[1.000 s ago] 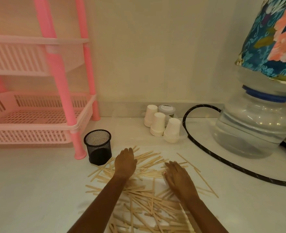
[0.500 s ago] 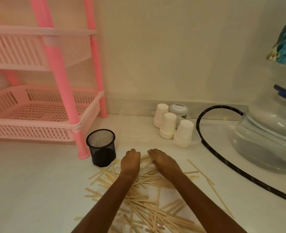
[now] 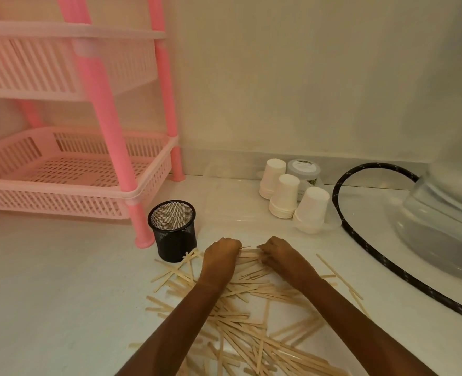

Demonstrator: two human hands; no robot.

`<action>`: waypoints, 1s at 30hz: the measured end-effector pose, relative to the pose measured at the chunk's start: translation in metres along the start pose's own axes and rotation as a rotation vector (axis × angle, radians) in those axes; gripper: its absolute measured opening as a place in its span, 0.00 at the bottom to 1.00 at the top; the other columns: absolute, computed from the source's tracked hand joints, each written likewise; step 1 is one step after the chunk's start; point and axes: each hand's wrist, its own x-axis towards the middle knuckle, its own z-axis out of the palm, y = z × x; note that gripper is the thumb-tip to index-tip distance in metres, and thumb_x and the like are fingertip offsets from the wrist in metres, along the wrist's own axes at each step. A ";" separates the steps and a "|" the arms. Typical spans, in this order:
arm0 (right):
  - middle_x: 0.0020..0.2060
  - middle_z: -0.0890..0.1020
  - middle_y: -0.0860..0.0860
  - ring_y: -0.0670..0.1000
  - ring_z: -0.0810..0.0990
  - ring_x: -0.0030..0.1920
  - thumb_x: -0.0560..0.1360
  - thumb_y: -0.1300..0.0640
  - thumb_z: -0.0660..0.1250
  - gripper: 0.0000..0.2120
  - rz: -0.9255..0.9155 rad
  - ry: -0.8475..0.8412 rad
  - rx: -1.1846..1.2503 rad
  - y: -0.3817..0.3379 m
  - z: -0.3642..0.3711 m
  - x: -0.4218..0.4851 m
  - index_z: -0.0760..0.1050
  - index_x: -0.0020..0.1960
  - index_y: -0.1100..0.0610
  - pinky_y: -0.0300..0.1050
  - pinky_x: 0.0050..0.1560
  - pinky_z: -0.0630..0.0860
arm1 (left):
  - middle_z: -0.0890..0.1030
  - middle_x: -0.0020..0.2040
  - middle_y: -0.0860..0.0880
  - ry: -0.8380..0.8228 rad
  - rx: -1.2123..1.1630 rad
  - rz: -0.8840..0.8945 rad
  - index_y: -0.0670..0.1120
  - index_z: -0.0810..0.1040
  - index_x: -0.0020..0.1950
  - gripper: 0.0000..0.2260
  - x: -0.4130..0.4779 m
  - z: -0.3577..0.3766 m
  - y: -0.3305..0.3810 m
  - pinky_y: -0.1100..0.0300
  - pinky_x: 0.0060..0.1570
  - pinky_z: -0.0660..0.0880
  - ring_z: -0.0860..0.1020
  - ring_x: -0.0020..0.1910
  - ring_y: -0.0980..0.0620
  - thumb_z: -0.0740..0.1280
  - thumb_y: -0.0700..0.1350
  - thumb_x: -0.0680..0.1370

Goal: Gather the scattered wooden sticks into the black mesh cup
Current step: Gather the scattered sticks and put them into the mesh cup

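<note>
1. Wooden sticks (image 3: 240,329) lie scattered over the white surface (image 3: 61,294), centre to bottom of frame.
2. My left hand (image 3: 220,257) is curled into a fist on the pile's top edge; fingers together, on a few sticks I think, can't tell for sure.
3. My right hand (image 3: 281,255) is curled too, fingertips on stick ends btwn both hands.
4. Black mesh cup (image 3: 173,229) stands upright, just left of my left hand, beside the pink rack leg (image 3: 140,226).

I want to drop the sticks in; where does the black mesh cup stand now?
In the head view the black mesh cup stands upright on the floor, left of the left hand, right beside the pink rack's front leg.
</note>
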 end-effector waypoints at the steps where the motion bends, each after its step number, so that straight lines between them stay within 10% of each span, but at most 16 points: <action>1: 0.56 0.75 0.57 0.53 0.72 0.58 0.77 0.57 0.61 0.16 0.027 0.004 0.053 0.001 -0.002 -0.002 0.71 0.64 0.59 0.41 0.56 0.68 | 0.80 0.49 0.43 0.017 -0.023 0.000 0.42 0.77 0.49 0.10 -0.001 -0.004 0.000 0.57 0.45 0.69 0.76 0.49 0.46 0.56 0.36 0.77; 10: 0.54 0.78 0.57 0.52 0.75 0.55 0.75 0.59 0.65 0.18 0.095 0.041 0.237 0.008 -0.017 -0.010 0.70 0.64 0.59 0.40 0.54 0.68 | 0.81 0.40 0.37 0.211 -0.468 0.005 0.41 0.77 0.37 0.09 0.002 -0.054 0.005 0.51 0.41 0.70 0.78 0.42 0.41 0.61 0.33 0.74; 13: 0.52 0.78 0.54 0.47 0.75 0.52 0.74 0.59 0.66 0.19 0.102 0.182 0.358 0.000 -0.024 -0.009 0.70 0.64 0.58 0.37 0.55 0.68 | 0.84 0.40 0.42 0.314 -0.603 0.014 0.39 0.81 0.41 0.07 0.002 -0.064 0.002 0.69 0.41 0.71 0.79 0.40 0.50 0.63 0.33 0.75; 20: 0.36 0.79 0.51 0.43 0.81 0.35 0.78 0.60 0.57 0.10 0.100 0.354 1.247 -0.052 -0.045 0.003 0.77 0.49 0.59 0.32 0.39 0.79 | 0.81 0.38 0.46 0.331 -0.890 -0.017 0.36 0.81 0.43 0.04 -0.001 -0.068 -0.003 0.72 0.42 0.74 0.79 0.36 0.60 0.66 0.33 0.73; 30: 0.35 0.81 0.53 0.38 0.80 0.29 0.76 0.65 0.61 0.08 -0.020 0.486 0.820 -0.099 -0.047 0.022 0.77 0.45 0.67 0.30 0.35 0.78 | 0.81 0.31 0.50 0.255 -0.934 -0.008 0.38 0.82 0.47 0.06 -0.008 -0.079 -0.005 0.67 0.35 0.71 0.76 0.33 0.59 0.66 0.33 0.74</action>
